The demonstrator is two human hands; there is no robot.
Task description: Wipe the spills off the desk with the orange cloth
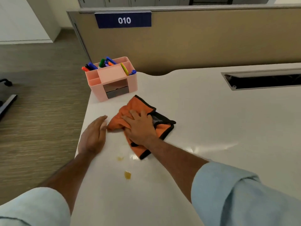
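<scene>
Rolled pale-blue sleeves (236, 193) occupy the lower corners of the view, one on each forearm. Both forearms extend toward 12 o'clock over the white worktop (211, 128).

Right hand (140, 128): palm down, fingers spread flat, pressing on the orange cloth (128, 118). The hand does not pinch or grip the cloth; it lies flat on top.

Left hand (93, 136): open, fingers straight and together, resting on edge on the worktop near the worktop's left border. Its fingertips lie just beside the cloth's left corner, at 9 o'clock from the right hand. Contact between the fingertips and the cloth cannot be confirmed.

Orange cloth: crumpled, black-edged, with a grey inner face showing at 3 o'clock from the right hand. It lies on the worktop, partly under the right hand and wrist, in the left half of the surface.

Spills: two yellowish marks on the worktop between the forearms. The fainter spill (120, 158) lies at 7 o'clock from the cloth, near its lower corner. The denser spill (127, 175) lies at 6 o'clock from the first, nearer the camera. Neither is covered by the cloth.

Pink organiser (114, 82): stands at the worktop's far left corner, at 11 o'clock from the cloth, holding coloured markers (101, 63). A cable slot (263, 79) is set into the worktop at 2 o'clock. A partition behind carries a blue sign (123, 20) reading 010.
</scene>
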